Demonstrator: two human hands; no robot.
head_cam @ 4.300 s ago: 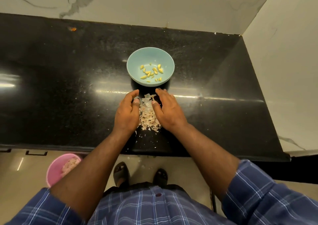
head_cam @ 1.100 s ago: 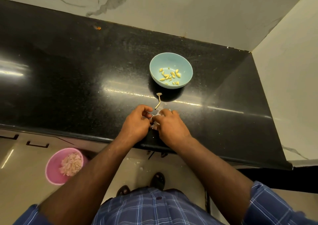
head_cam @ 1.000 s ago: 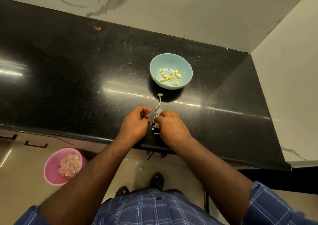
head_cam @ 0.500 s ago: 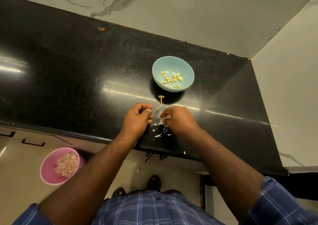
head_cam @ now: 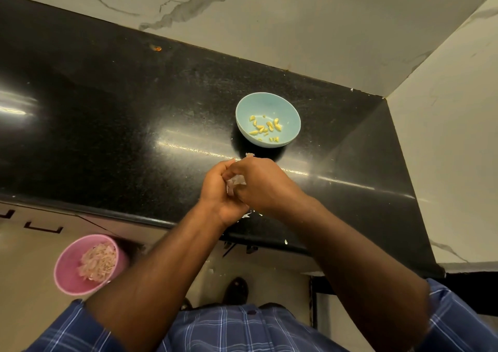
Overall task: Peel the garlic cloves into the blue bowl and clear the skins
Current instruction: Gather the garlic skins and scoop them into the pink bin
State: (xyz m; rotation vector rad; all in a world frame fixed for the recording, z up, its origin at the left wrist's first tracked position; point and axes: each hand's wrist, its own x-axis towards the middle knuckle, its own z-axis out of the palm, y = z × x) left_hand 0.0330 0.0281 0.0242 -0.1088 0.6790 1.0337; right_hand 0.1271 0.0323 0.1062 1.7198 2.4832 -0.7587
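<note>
Near the front edge of the worktop (head_cam: pixel 113 125), hands pressed together, left (head_cam: pixel 219 190) and right (head_cam: pixel 262 182) cupping gathered skins (head_cam: pixel 235 182). Best kept closed tight and carried low to the pink tub (head_cam: pixel 67 273) on the floor. Blue bowl (head_cam: pixel 292 114) toward the back right corner, peeled cloves (head_cam: pixel 265 129) inside. Then back for stray flakes (head_cam: pixel 249 214) at the edge.

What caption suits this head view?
Both hands bunch garlic skins near the blue bowl of peeled cloves.
</note>
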